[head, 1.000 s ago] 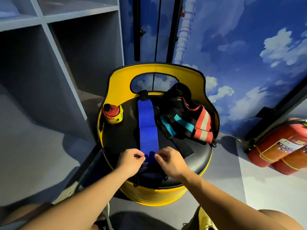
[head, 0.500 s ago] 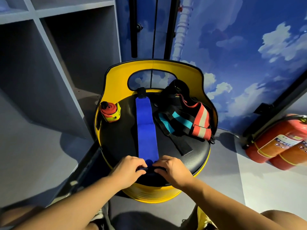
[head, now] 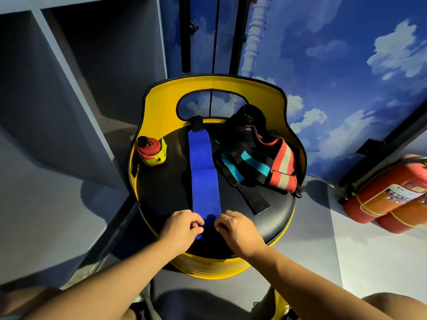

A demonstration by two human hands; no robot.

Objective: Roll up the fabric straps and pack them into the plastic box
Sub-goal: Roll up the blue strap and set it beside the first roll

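Note:
A long blue fabric strap [head: 202,172] lies flat down the middle of the black seat [head: 166,190] of a yellow barrel stool. My left hand [head: 182,229] and my right hand [head: 238,229] pinch the strap's near end from either side, at the seat's front edge. A rolled red and yellow strap [head: 151,151] stands at the seat's left rim. A loose heap of black, teal and red-white straps [head: 258,162] lies at the right. No plastic box is in view.
The stool's yellow backrest [head: 215,88] rises behind the seat. A grey shelf unit [head: 69,88] stands at the left. Two red fire extinguishers [head: 390,195] lie on the floor at the right, under a sky-painted wall.
Both hands stayed at the blue strap's near end and drew slightly closer to me; the end now folds over between the fingers. The camera view shifted a little.

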